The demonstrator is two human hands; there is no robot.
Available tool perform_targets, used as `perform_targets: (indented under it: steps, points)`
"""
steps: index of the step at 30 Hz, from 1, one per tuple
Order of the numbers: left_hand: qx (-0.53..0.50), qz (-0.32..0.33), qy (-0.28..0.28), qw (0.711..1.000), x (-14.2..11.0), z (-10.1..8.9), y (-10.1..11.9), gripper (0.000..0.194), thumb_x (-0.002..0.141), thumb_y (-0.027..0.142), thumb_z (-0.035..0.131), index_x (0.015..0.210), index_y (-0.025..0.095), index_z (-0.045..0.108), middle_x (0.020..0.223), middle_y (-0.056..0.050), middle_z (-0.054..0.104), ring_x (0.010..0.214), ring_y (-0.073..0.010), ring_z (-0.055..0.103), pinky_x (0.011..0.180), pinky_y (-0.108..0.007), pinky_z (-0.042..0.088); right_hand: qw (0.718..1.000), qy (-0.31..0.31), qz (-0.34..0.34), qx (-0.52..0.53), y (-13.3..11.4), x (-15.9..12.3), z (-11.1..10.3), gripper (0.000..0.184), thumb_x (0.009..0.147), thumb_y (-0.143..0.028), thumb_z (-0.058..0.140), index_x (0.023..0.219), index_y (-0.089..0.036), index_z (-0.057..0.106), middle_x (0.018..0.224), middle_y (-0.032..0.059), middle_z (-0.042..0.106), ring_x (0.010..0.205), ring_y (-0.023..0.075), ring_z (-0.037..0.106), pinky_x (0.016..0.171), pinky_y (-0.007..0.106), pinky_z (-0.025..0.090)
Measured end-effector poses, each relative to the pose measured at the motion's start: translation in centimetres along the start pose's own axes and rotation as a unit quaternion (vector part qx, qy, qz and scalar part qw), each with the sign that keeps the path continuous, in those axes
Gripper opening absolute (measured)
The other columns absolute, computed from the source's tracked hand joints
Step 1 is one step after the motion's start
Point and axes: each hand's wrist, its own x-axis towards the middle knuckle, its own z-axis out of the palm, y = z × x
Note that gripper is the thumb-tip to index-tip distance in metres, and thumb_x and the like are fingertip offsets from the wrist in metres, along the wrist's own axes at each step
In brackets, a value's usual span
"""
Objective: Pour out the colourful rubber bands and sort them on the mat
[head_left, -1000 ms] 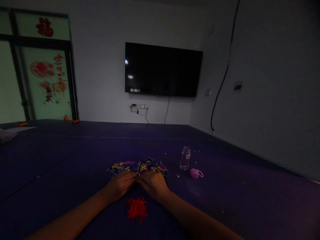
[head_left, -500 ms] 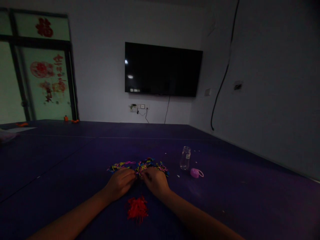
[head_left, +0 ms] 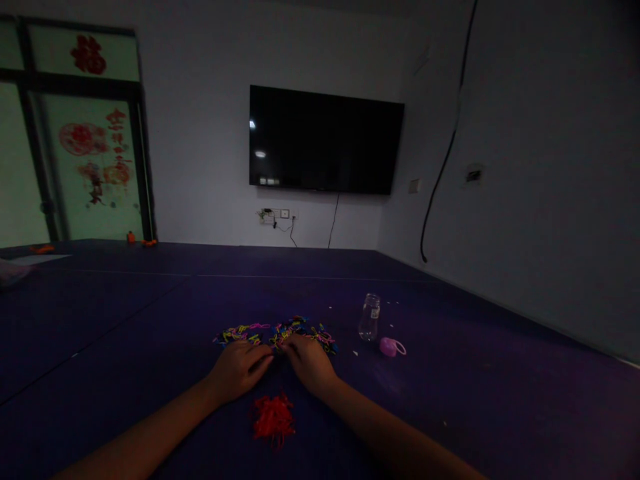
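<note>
A pile of small multicoloured loops (head_left: pixel 297 326), perhaps rubber bands or paper clips, lies on the dark purple surface. My right hand (head_left: pixel 311 365) is at its near edge, fingers bent and closed in a pinch; what sits between the fingertips is too small to make out. Close by on the left, my left hand (head_left: pixel 240 368) is closed, thumb and forefinger together, their contents hidden. Just beyond its knuckles is a smaller multicoloured heap (head_left: pixel 243 333). Nearer to me, between my forearms, sits a separate heap of red loops (head_left: pixel 273 419).
Right of the hands stand a clear bottle (head_left: pixel 369 320) and a pink lid with a ring (head_left: pixel 389 347). White scraps (head_left: pixel 355 353) dot the purple surface (head_left: pixel 450 373). A black television (head_left: pixel 325 140) hangs on the far wall; orange objects (head_left: pixel 149 243) lie near the door.
My left hand's fingers have lowered slightly and its thumb shows more clearly. My right fingers have shifted a little at the pile. The heaps look the same.
</note>
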Motion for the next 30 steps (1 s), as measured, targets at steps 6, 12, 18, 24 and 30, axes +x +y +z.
perform_targets:
  steps: [6,12,18,24,30]
  points:
    - [0.011,-0.031,-0.028,0.999,-0.1,0.2,-0.2,0.026,0.091,0.027,0.04,0.083,0.019,0.063,0.066,-0.003,0.065,0.058,-0.0154,0.059,0.058,-0.025,0.044,0.994,0.024,-0.07,-0.081,-0.6,-0.7,-0.1,0.018,0.088,-0.023,0.046,0.082,-0.02,0.062,0.076,0.0022,0.068,0.069,0.0135,0.063,0.06,0.021,0.04]
    - [0.014,-0.103,-0.076,0.992,0.1,0.3,-0.6,0.025,0.088,0.021,0.039,0.079,0.021,0.062,0.069,-0.002,0.066,0.066,-0.0178,0.061,0.06,-0.027,0.043,0.952,-0.036,-0.276,-0.126,-1.1,-1.9,0.1,0.016,0.077,-0.025,0.047,0.065,-0.02,0.056,0.062,0.0007,0.064,0.053,0.012,0.057,0.048,0.022,0.033]
    - [0.0,-0.144,-0.087,0.986,0.2,0.3,-0.7,0.023,0.087,0.021,0.042,0.076,0.021,0.062,0.069,-0.001,0.064,0.067,-0.0177,0.06,0.059,-0.026,0.041,0.952,-0.072,-0.274,-0.119,-1.4,-2.1,-0.1,0.01,0.069,-0.026,0.048,0.063,-0.021,0.054,0.062,0.0001,0.064,0.051,0.0116,0.055,0.047,0.023,0.031]
    - [-0.007,-0.159,-0.112,0.981,0.4,0.2,-0.7,0.023,0.088,0.022,0.042,0.079,0.02,0.063,0.071,-0.003,0.065,0.069,-0.0189,0.06,0.062,-0.027,0.042,0.947,-0.087,-0.284,-0.126,-1.3,-2.0,-0.3,0.011,0.069,-0.025,0.045,0.065,-0.021,0.054,0.062,0.0005,0.063,0.053,0.0129,0.054,0.049,0.024,0.03]
    - [-0.023,-0.147,-0.091,0.985,0.1,0.4,-1.0,0.022,0.088,0.023,0.043,0.081,0.02,0.064,0.074,-0.003,0.066,0.072,-0.0186,0.06,0.066,-0.028,0.044,0.95,-0.061,-0.271,-0.141,-1.5,-1.9,-0.8,0.022,0.082,-0.023,0.038,0.067,-0.019,0.054,0.065,0.0013,0.063,0.056,0.0121,0.055,0.052,0.025,0.03]
